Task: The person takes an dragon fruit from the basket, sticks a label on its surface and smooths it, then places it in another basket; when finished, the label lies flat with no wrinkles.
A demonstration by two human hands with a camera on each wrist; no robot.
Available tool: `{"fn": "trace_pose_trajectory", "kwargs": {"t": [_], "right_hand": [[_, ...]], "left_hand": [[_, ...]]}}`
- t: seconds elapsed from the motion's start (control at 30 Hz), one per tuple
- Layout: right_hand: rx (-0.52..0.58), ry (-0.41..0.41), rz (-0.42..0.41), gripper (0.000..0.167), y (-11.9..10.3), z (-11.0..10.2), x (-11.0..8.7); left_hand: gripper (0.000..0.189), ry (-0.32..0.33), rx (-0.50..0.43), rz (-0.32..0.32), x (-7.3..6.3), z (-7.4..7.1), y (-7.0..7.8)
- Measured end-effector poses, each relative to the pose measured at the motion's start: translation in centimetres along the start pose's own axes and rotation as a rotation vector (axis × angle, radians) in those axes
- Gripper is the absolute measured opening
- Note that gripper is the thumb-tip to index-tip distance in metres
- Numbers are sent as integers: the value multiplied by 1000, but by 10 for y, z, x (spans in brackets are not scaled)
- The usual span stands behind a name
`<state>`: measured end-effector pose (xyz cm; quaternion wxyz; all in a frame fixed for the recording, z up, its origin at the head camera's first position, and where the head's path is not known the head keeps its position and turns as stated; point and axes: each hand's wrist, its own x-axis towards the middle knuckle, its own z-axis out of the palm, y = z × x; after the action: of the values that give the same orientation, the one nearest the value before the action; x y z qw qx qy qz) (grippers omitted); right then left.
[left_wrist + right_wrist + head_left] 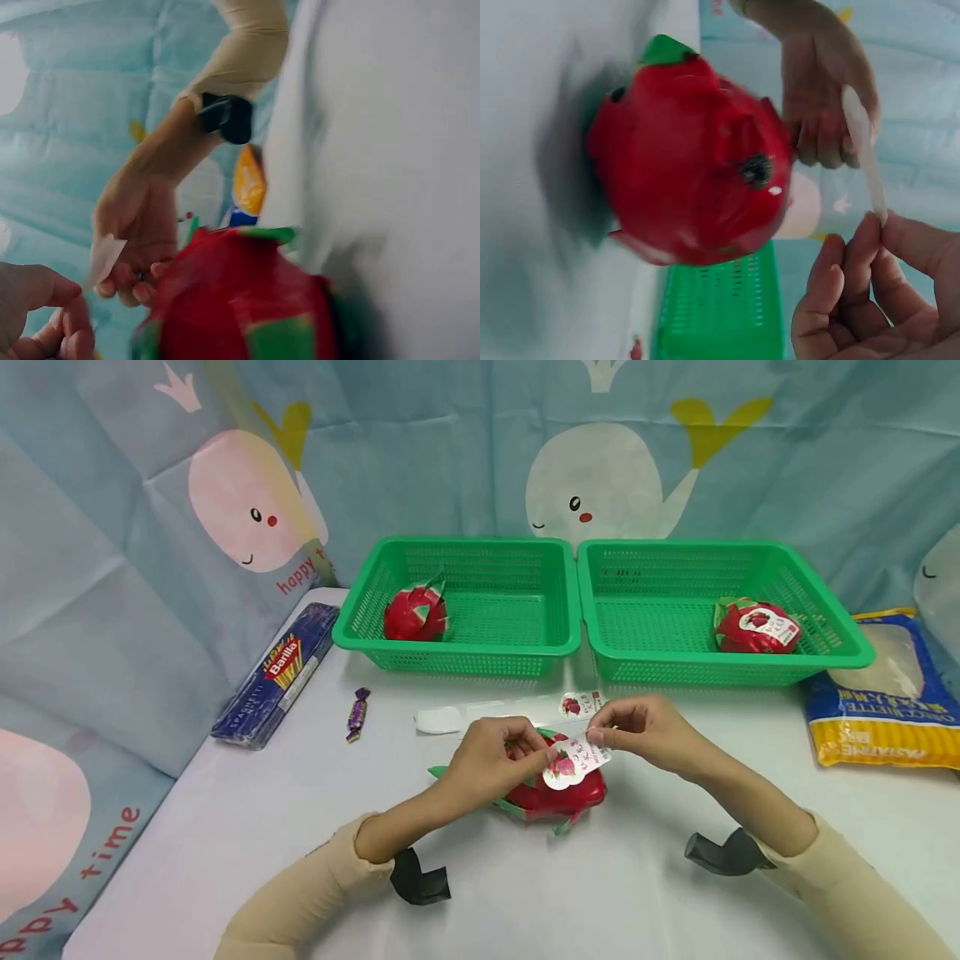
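Observation:
A white sticker (576,763) with a printed dragon fruit is held above a red dragon fruit (553,798) with green scales, which lies on the table. My left hand (495,758) pinches the sticker near its rounded left end. Its other end is pinched between the thumb and finger of my right hand (651,735). From the right wrist view, the sticker (864,154) appears edge-on, apart from the fruit (682,157). Behind the hands lies a strip of sticker backing (487,714) with another sticker at its right end.
Two green baskets stand behind: the left basket (457,658) holds a plain dragon fruit (415,612), the right basket (720,670) a stickered one (757,628). A spaghetti pack (277,677) and a purple-wrapped candy (357,714) lie left. A blue-yellow pasta bag (885,702) lies right.

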<state>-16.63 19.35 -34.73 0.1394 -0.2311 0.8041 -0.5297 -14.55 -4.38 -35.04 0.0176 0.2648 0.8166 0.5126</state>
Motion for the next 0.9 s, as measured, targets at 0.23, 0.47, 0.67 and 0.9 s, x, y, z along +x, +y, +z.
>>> {"fn": "trace_pose_trajectory", "kwargs": {"t": [0.23,0.47,0.67,0.9], "right_hand": [[-52,-81,47,8,20,3,7],[23,-94,74,13,33,10,11],[58,-67,167,17,41,13,14],[154,9,5,23,44,9,2]], "left_hand": [[14,30,305,80,-5,15,-4],[21,-9,430,40,0,14,-4],[22,65,476,77,0,16,-8],[19,299,700,416,-13,29,-18]]}}
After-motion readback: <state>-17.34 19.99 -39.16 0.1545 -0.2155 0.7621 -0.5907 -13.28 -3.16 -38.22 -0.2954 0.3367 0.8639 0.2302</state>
